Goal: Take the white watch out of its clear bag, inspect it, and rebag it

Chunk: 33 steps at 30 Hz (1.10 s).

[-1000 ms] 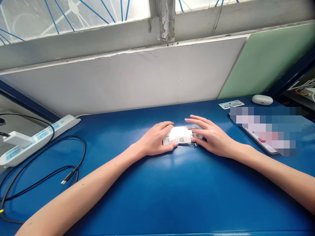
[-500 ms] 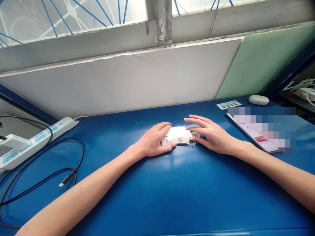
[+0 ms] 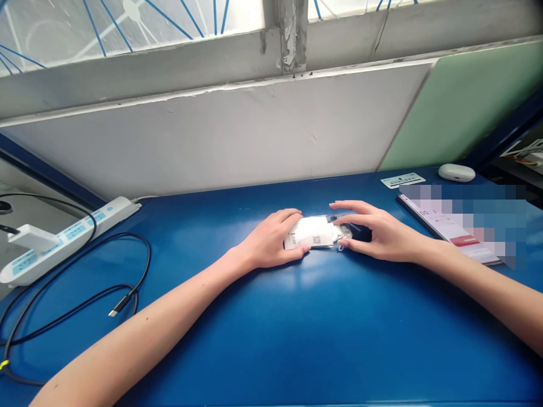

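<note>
A small clear plastic packet (image 3: pixel 314 233) with a white label, a barcode and a square code lies on the blue table. My left hand (image 3: pixel 278 240) grips its left end, thumb along the near side and fingers over the far side. Around the packet's right end, my right hand (image 3: pixel 373 230) curves with thumb and fingers apart. Its fingertips are at the packet's edge; whether they press on it I cannot tell. Something shiny, like a short bead chain, shows by the right thumb. What the packet contains is hidden.
A white power strip (image 3: pixel 123 208) with a plugged-in charger (image 3: pixel 31 238) stands at the left. A black cable (image 3: pixel 148 254) loops beside it, near my left forearm. Right of my right hand lie a partly blurred phone or tablet (image 3: pixel 441 220), a card (image 3: pixel 403 180) and a white earbud case (image 3: pixel 457 172).
My right hand has opened a little wider and drawn slightly right from the packet's end. The left hand keeps its grip. The whole view has shifted slightly.
</note>
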Tool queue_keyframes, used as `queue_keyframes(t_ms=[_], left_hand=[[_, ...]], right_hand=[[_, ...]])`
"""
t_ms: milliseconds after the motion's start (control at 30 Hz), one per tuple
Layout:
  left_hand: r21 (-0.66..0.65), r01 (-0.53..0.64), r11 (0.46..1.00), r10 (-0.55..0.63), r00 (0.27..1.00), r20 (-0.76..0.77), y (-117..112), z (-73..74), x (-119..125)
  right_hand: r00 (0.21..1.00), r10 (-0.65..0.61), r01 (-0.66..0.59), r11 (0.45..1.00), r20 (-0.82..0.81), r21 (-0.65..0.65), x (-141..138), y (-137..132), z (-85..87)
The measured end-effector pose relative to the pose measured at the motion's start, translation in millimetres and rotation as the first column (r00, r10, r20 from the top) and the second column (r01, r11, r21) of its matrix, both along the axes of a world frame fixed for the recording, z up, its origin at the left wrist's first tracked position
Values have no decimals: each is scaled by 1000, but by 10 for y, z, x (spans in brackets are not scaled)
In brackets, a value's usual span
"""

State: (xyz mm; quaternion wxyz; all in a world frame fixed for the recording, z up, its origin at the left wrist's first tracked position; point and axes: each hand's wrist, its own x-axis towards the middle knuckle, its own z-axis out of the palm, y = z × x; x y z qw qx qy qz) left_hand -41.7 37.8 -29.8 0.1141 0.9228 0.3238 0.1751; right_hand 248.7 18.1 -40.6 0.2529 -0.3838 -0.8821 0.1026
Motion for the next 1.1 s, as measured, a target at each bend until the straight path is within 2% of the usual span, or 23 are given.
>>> queue_keyframes(t_ms=[233,467,767,900,1100], left_hand=[[-29,25,999,-24,999,31,-2,0,-3],[-7,26,1000,-26,999,46,7,-15,-2],[11,19,1000,-19,999,27,12,-22,9],[10,20,1000,-20,999,26,11,-16,7],[-5,26,1000,-26,999,34,18,-16,1]], right_hand=[[995,-74,76,997,-63,33,-165,-53,-97],[998,-46,40,994,53,105,-218,-82,-63],[988,-90,58,971,128,231,-65,-15,30],[989,-105,79,970,101,232,-8,7,68],[994,-95,87,986,48,143,-84,-18,-18]])
